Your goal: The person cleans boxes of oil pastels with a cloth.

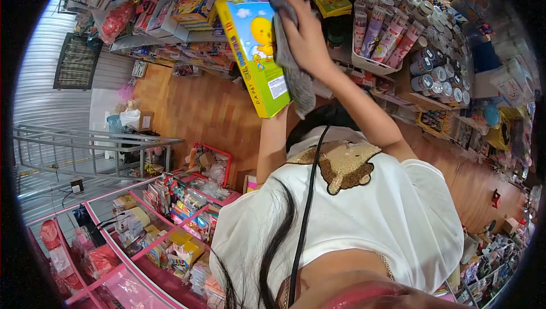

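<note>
Toward twelve o'clock, a yellow-spined box [250, 53] tilts, the left forearm [271, 148] passing behind its six o'clock end; I cannot tell that hidden hand's grip. The right hand [307, 39] lies flat, unclenched, over a grey cloth [293, 79] at the box's three o'clock; probably light, stiff and slick, the box is best held by its edges

White shirt [387, 218], brown-and-gold patch [345, 164], black cord [307, 212]
</note>
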Demonstrator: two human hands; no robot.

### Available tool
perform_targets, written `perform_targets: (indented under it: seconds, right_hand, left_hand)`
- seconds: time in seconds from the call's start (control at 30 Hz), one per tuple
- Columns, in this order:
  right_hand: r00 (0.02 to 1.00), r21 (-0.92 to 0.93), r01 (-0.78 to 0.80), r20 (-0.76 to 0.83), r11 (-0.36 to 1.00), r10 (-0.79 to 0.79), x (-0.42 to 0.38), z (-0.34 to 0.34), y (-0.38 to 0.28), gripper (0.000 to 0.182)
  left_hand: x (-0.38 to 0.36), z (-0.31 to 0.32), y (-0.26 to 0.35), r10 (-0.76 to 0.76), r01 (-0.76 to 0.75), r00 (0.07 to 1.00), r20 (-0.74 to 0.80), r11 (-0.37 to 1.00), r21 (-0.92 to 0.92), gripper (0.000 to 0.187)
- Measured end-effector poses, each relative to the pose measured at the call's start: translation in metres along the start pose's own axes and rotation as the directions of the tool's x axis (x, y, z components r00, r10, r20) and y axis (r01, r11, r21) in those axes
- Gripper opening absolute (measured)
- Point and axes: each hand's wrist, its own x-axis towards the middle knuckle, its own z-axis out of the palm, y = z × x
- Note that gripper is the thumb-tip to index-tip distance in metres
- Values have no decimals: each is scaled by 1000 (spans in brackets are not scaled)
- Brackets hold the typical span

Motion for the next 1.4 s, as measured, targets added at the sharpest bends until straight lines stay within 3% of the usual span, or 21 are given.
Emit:
perform_targets:
  seconds: [0.07,0.13,0.27,0.4,0.47,0.53,0.6,0.67,0.7,0.8,0.9,1.0,1.07,1.17,1.27,1.33,1.4]
  right_hand:
    - [988,94,-137,78,986,130,-32,3,-1,47]
    - [980,95,-145,154,985,130,-49,-2,-29,49]
    - [963,62,124,234,990,-135,-26,-5,-55,52]
    - [970,-135,225,126,965,-208,23,1,-29,50]
    - [986,-125,158,-35,979,-164,37,1,-10,46]
    - [998,31,36,-56,999,-34,28,2,5,44]
    - [991,154,-114,-49,982,123,4,6,15,44]
    - [955,361,-296,87,884,284,-29,4,2,44]
    - [950,381,-313,119,870,290,-41,2,-9,44]
    - [950,185,-261,226,948,217,-50,-15,-57,45]
    - [985,237,-22,173,971,-20,-20,-15,-61,44]
    - [995,160,74,52,984,-83,13,-8,-27,40]
    - [996,353,-88,64,932,69,23,-7,-5,40]
    - [959,460,-273,59,845,278,11,-3,20,39]
    - [889,549,-430,118,717,443,-13,0,41,39]
    - [813,583,-557,237,591,532,-31,-8,38,40]
    - [653,673,-667,322,320,685,-45,-20,14,40]
  left_hand:
    - [-1,0,1,0,0,1000,-11,1000,-13,41]
    - [-12,0,5,15,-14,1000,-17,1000,11,41]
    - [-17,11,-4,65,-65,998,-1,997,47,40]
    - [-11,18,-13,89,-90,996,17,994,63,40]
    - [-11,17,-14,94,-97,995,38,993,72,39]
    - [-1,18,-16,92,-96,994,62,993,62,39]
    - [12,19,-20,80,-83,993,88,996,35,39]
    - [9,19,-22,72,-75,991,110,997,26,39]
    - [2,17,-19,80,-85,990,119,996,39,39]
    - [-18,20,-20,97,-107,987,132,992,69,38]
    - [-14,23,-24,117,-130,983,142,988,84,38]
    - [4,25,-28,124,-138,976,181,988,68,37]
    - [11,25,-26,128,-143,964,231,989,47,37]
    - [2,31,-22,177,-197,938,298,980,39,37]
    - [-5,32,-35,147,-170,961,234,982,81,36]
    - [-2,31,-49,22,-42,991,129,987,155,40]
    - [12,31,-47,-3,-24,995,95,960,280,42]
